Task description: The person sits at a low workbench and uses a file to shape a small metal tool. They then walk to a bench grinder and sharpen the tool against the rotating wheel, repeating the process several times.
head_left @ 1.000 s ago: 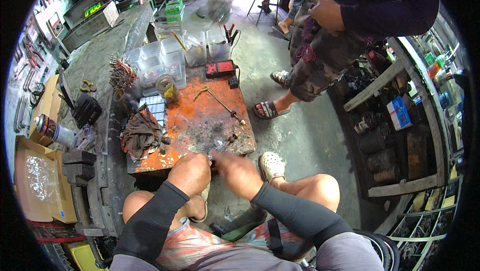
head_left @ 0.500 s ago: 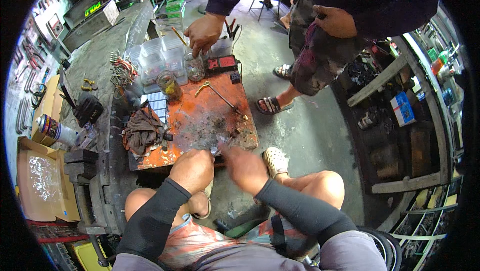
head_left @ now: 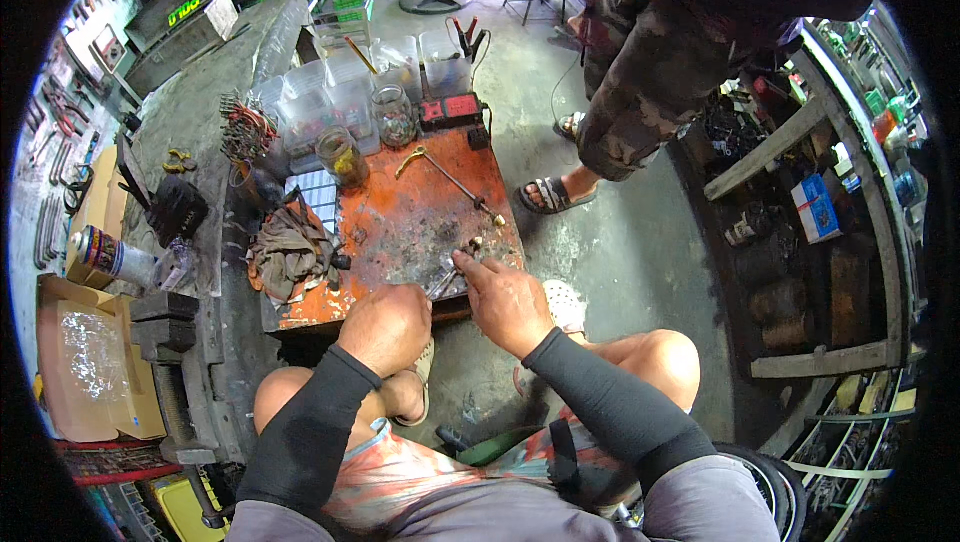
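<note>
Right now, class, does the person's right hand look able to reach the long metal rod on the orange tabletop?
Probably yes: the rod lies just beyond the right hand, with only small metal parts between them.

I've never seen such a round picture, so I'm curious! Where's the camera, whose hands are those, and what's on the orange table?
No robot here, just a person's bare left hand, curled so anything inside is hidden, and right hand, close to small metal parts; I can't tell if it grips them. A camera on the person's head looks down; its wide lens bends straight edges. The orange table holds a rag, glass jars, a red box and a long metal rod.
</note>
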Demonstrator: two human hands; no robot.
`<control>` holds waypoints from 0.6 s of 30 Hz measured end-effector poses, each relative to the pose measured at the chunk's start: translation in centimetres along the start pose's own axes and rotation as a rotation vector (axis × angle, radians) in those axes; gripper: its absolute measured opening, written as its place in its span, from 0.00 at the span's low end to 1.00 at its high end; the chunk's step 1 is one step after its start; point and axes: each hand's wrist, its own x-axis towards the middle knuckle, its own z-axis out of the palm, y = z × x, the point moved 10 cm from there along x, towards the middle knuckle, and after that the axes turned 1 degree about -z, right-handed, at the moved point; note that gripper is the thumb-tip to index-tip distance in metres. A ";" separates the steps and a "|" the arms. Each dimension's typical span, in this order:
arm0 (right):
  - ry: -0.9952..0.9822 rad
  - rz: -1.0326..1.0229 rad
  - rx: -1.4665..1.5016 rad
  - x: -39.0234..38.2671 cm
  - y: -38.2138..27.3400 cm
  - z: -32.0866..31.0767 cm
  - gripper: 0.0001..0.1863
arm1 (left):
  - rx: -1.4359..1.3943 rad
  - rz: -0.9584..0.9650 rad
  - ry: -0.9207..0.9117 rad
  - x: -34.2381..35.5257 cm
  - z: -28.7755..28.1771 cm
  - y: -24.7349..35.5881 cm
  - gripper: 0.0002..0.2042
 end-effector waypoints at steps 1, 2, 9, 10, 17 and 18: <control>0.024 -0.012 -0.002 -0.2 -0.1 -0.2 0.21 | -0.006 -0.008 -0.008 0.0 -0.4 0.2 0.12; 0.031 -0.009 0.009 -0.3 0.1 -0.3 0.21 | -0.037 -0.027 -0.047 0.1 -0.7 0.4 0.12; -0.100 -0.037 0.034 -1.4 -2.2 1.8 0.23 | -0.164 -0.100 -0.196 0.4 -0.1 -0.3 0.13; -0.012 -0.165 0.238 -2.1 -4.1 1.0 0.23 | -0.201 -0.125 -0.224 0.5 0.1 -0.4 0.13; -0.010 -0.108 0.141 -2.5 -2.4 1.4 0.27 | -0.700 -0.315 -0.411 0.1 3.5 -2.6 0.13; -0.042 -0.154 0.242 -3.4 -4.2 1.2 0.27 | -0.654 -0.302 -0.438 0.1 3.7 -2.3 0.13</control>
